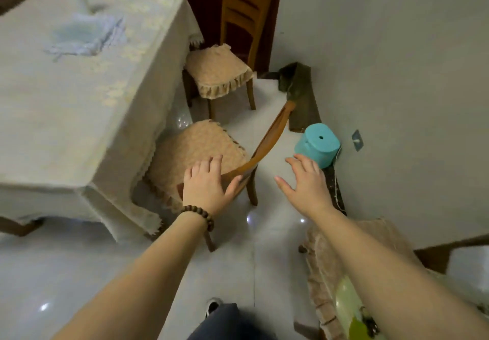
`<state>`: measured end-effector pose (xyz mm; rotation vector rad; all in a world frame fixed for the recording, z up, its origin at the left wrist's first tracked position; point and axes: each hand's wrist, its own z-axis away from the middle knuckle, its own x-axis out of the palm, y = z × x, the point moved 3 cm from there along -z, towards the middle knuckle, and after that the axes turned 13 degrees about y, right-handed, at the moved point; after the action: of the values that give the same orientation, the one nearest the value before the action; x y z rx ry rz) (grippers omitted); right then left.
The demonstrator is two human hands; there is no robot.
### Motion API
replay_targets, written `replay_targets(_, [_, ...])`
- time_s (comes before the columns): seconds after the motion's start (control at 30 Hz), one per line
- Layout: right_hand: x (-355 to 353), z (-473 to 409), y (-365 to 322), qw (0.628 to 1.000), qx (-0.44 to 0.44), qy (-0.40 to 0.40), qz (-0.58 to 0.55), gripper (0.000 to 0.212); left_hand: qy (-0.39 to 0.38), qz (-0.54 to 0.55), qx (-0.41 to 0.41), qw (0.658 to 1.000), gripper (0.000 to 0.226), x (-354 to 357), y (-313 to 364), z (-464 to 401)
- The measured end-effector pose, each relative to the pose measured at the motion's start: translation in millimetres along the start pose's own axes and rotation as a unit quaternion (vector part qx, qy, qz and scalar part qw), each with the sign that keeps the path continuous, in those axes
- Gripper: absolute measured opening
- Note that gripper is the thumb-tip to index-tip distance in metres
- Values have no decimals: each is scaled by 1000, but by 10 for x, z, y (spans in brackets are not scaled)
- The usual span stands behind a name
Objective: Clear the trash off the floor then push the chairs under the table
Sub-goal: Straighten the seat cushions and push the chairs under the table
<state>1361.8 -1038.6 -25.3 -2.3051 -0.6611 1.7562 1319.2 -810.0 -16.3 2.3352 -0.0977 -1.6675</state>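
**Beside the covered surface: floor looks sorted, chairs half done**

Down on the tiled floor (264, 247), no loose trash spotted in view, so probably past the clearing part and onto the chairs. Can't vouch for corners outside the shot though.

Nearest chair (201, 149) already partly tucked, front of its cushioned seat slipped under the cloth hanging off the surface (79, 101), back legs and backrest out on the tiles. Far chair (225, 72) parked at the surface's corner, seat mostly clear of the cloth, so likely needs a shove too. Third cushioned seat (344, 260) at bottom right, well apart from the surface, looks untouched.

Left hand (206, 183) laid over the near end of the backrest's top rail, fingers (211, 165) spread loosely and resting toward the seat side, thumb hooked round the outer face of the rail. Touching, not really clamped. Right hand (307, 181) open too, fingers apart, hovering off to the side of the backrest with nothing in it, near a teal tub (317, 146) by the wall.
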Motion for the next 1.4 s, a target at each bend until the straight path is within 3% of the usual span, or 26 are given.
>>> replay_targets(0.23, [262,-629,-114,990,-119,-45,53,88,-113,-92,22,989,97,444,-111,-269])
replay_targets(0.47, [630,-1068,61,970,-197,-105,100,105,-111,-137,15,984,63,529,-72,-299])
replay_targets(0.77, [862,-1339,208,961,-249,-106,58,80,-91,-133,26,987,66,576,-85,-349])
replay_targets(1.07, [1088,-1861,117,951,-270,-118,94,81,-98,-150,9,984,60,632,-194,-809])
replay_targets(1.4, [1493,-2371,-113,957,-274,-75,50,77,-90,-152,13,984,61,706,-579,-1365])
